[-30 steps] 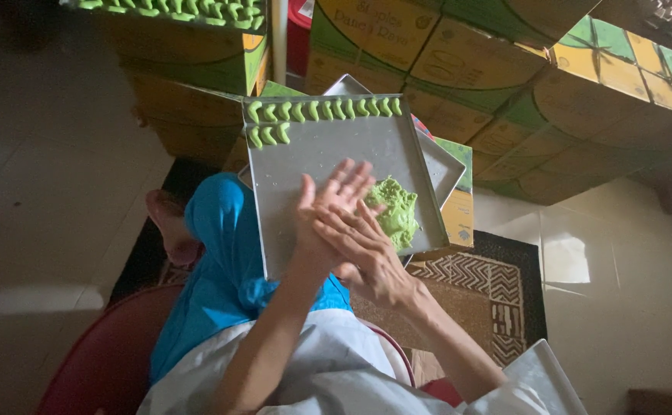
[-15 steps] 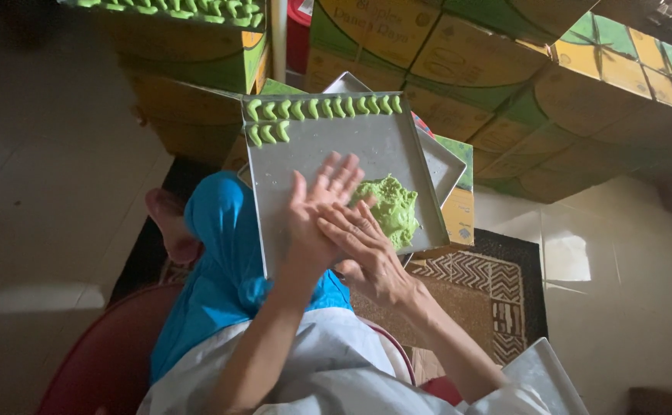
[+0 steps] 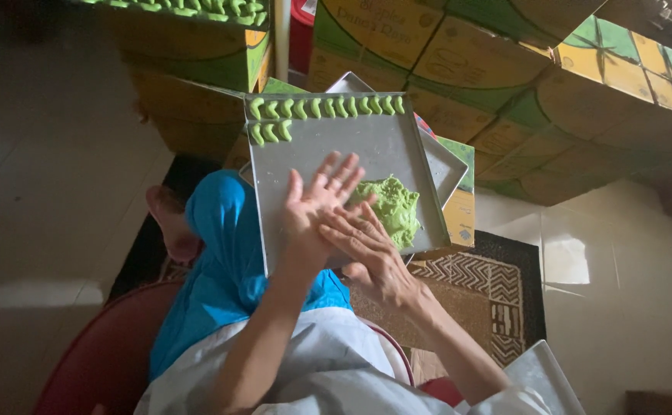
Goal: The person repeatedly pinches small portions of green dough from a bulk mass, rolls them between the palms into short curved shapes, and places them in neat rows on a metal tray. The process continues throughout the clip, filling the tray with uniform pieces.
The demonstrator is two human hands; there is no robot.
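Observation:
My left hand is held flat, palm up, fingers spread, over a square metal tray resting on my lap. Across its palm lies my right hand, palm down, the two pressed together. Whatever is between the palms is hidden. A lump of green dough sits on the tray just right of my hands. Along the tray's far edge runs a row of small green crescent pieces, with a short second row at the left.
A second metal tray lies under the first, poking out to the right. Yellow-and-green cardboard boxes stack up ahead; one at the left carries more green pieces. A patterned mat lies on the tiled floor, and my bare foot shows at the left.
My right hand has slid a little back toward me across my left palm. My left hand's fingers stay spread. The tray and dough lump have not moved.

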